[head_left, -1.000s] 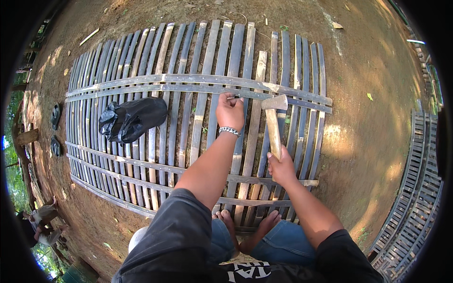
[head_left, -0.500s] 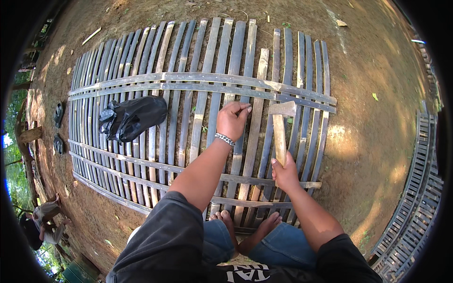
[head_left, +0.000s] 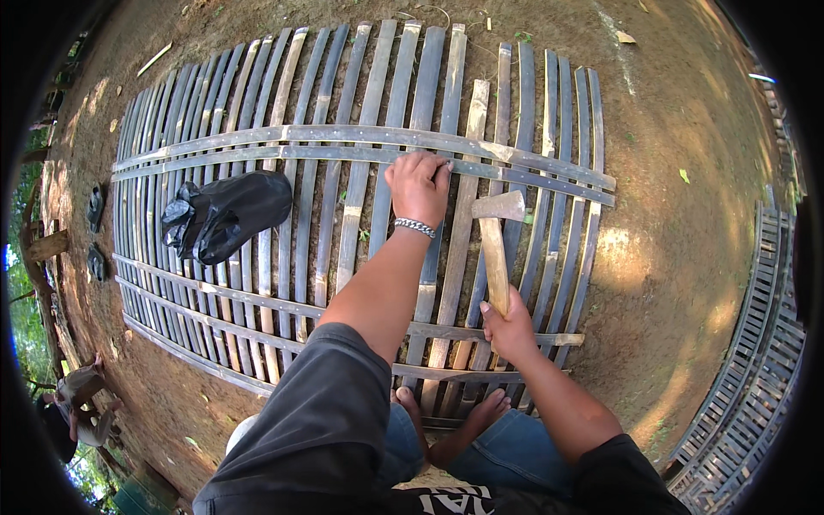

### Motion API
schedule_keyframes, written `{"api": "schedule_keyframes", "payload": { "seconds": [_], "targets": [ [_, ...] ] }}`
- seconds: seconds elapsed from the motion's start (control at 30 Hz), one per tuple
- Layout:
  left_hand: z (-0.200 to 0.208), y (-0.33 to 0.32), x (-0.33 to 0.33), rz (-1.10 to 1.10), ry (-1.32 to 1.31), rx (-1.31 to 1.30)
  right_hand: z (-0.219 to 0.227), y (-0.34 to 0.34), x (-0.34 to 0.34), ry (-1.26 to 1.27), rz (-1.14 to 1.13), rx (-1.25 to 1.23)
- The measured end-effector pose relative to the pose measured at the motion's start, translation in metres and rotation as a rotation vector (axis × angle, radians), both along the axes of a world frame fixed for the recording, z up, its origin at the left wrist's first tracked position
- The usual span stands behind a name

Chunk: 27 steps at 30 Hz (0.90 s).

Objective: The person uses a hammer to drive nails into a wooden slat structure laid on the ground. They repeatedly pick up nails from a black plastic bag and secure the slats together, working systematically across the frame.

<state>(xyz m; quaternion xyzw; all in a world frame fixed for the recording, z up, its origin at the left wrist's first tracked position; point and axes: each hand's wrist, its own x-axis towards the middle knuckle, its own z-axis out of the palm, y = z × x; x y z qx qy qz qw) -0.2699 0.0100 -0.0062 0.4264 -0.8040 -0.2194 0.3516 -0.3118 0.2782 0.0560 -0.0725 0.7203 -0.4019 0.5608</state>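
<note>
My left hand (head_left: pixel 419 189), a chain bracelet on its wrist, is closed with its fingertips at the nearer of two far cross strips (head_left: pixel 343 154). Thumb and fingers pinch there, but whatever lies between them is too small to make out. The strip crosses the slats of a bamboo panel (head_left: pixel 350 225) lying on the ground. In my right hand (head_left: pixel 512 330) is a hatchet (head_left: pixel 494 262), gripped low on its wooden handle. Its metal head hovers over the slats, to the right of and nearer than my left hand.
A black plastic bag (head_left: pixel 245 210) lies on the panel's left part. Two dark sandals (head_left: pixel 96 209) sit on the dirt beyond its left edge. Another person (head_left: pixel 84 399) is at the far left. More slatted panels (head_left: pixel 730 369) lie along the right side.
My left hand has moved slightly farther away, onto the cross strip. The hatchet's head has shifted left and a little nearer, still in my right hand. The view has shifted slightly.
</note>
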Motion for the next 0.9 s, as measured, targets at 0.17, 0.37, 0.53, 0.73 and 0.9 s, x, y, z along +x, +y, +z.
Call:
{"api": "schedule_keyframes", "payload": {
  "seconds": [0.17,0.37,0.53,0.73,0.9],
  "targets": [
    [-0.003,-0.002,0.002,0.039,-0.031,0.038,0.001,-0.013,-0.004,-0.010,-0.020,-0.028],
    [-0.006,-0.003,0.003,0.016,-0.023,-0.021,0.006,-0.035,-0.018,0.041,0.006,-0.033],
    [-0.006,-0.003,0.001,0.008,-0.023,-0.008,0.000,-0.045,-0.031,0.334,0.206,-0.048],
    [-0.007,-0.005,0.001,0.013,-0.016,0.002,0.016,-0.072,-0.043,0.543,0.372,-0.020],
    [-0.003,-0.005,0.001,0.008,-0.035,0.048,0.018,-0.083,-0.048,0.733,0.419,-0.128]
  ]
}}
